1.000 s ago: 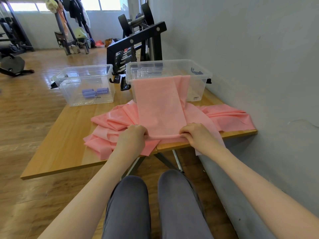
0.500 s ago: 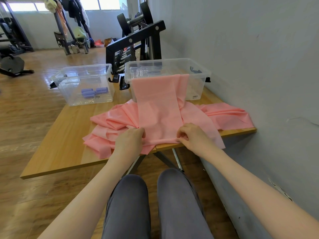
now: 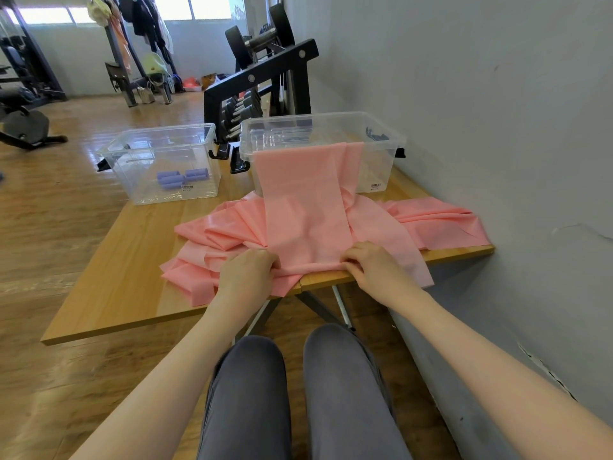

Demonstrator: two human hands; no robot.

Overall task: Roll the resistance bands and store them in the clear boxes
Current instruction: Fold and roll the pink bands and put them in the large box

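Observation:
A long pink resistance band lies stretched from the rim of the right clear box down to the table's near edge. My left hand and my right hand pinch its near end at the two corners, fingers curled over the folded edge. More pink bands lie crumpled underneath and spread to the right. The left clear box holds rolled purple bands.
The wooden table stands against a grey wall on the right. A black dumbbell rack is behind the boxes. My knees are below the table edge. Gym gear stands far left on the wooden floor.
Both hands stayed at the band's near end, shifting slightly forward and working the edge over; the band and boxes kept their places.

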